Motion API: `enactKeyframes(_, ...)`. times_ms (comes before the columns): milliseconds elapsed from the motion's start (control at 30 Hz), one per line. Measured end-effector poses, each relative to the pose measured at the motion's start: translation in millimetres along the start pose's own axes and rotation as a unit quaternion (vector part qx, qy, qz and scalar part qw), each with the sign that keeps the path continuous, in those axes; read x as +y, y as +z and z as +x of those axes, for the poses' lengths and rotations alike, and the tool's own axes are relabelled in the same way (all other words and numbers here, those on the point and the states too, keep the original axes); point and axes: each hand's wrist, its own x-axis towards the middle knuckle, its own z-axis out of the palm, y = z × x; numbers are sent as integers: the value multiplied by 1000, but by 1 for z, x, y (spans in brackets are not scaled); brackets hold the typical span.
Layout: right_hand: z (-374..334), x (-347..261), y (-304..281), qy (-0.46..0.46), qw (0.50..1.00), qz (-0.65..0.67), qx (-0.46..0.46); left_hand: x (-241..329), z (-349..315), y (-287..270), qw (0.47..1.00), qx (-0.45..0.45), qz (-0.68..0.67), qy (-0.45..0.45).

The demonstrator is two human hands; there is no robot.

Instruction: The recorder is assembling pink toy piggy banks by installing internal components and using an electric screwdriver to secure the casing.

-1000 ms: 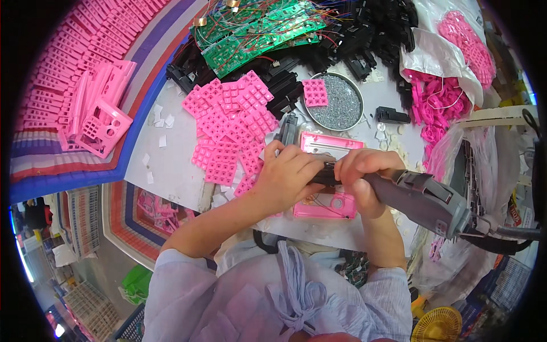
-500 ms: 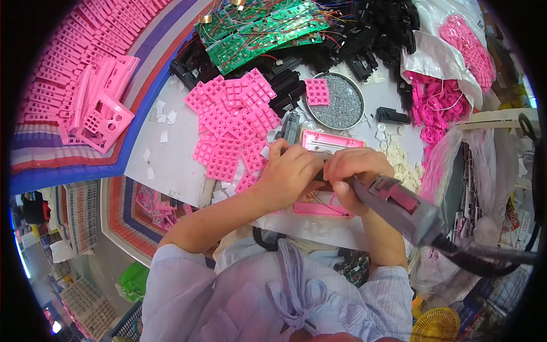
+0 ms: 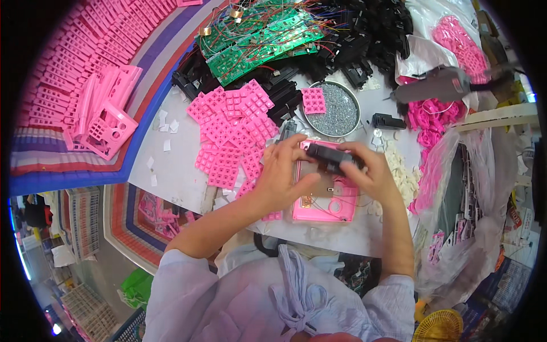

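Observation:
A black plastic part (image 3: 327,156), slightly blurred, is gripped by my right hand (image 3: 373,174) over the upper end of a pink plastic housing (image 3: 342,214). The housing lies on the table and shows a round opening and thin wires. My left hand (image 3: 279,176) is at the housing's left edge, its fingers apart and its thumb stretched toward the middle. Its fingertips reach close to the black part; whether they touch it is unclear. A grey electric screwdriver (image 3: 433,85) hangs to the right, beyond both hands.
Pink keypads (image 3: 233,128) are heaped left of the housing. A round dish of screws (image 3: 336,117) with a keypad on it stands behind. Green circuit boards (image 3: 262,45) and black parts lie at the back. Pink housings (image 3: 102,114) fill the left; white pieces (image 3: 399,171) lie right.
The screwdriver has left my right hand and now hangs farther back at the right. My right hand now holds the black part, and my left hand has spread its fingers and shifted left.

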Motion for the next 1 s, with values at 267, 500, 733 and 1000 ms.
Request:
enactKeyframes(267,32,-22,-12,111,958,-260,47,13,-10,14,976,-48,202,65)
enactKeyframes(500,4,6,-2,-170,958,-228,33,16,-7,17,970,-50,225,75)
enactKeyframes(733,2,15,-1,-192,953,-235,20,24,-3,16,967,-71,241,49)
enactKeyframes(1000,-28,-23,-4,-107,952,-282,58,22,9,4,953,-89,272,100)
